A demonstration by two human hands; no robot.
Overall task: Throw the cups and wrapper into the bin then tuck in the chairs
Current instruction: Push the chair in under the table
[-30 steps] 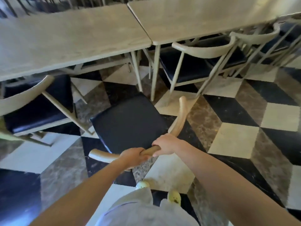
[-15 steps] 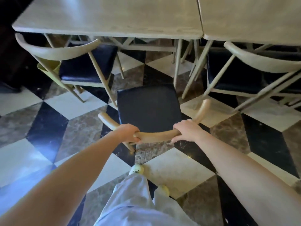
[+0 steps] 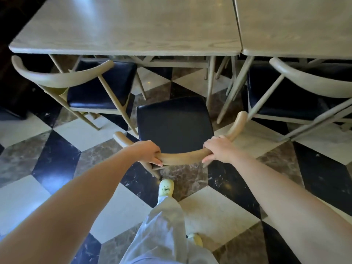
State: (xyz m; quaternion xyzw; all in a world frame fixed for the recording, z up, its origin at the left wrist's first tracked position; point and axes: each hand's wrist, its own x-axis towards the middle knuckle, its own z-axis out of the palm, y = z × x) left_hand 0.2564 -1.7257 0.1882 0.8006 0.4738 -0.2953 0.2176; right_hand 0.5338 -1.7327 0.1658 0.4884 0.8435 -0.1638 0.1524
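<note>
A wooden chair with a black seat stands on the floor in front of the pale wooden table, its seat front near the table's right leg. My left hand grips the curved backrest left of its middle. My right hand grips the same backrest toward its right end. Both arms reach forward. No cups, wrapper or bin are in view.
A second chair sits partly under the table at the left. A third chair stands at the right under a second table. The floor is checkered marble. My foot is just behind the held chair.
The chair has swung round to face the table squarely and moved closer to it. My hands have spread apart along the backrest, and I have stepped forward.
</note>
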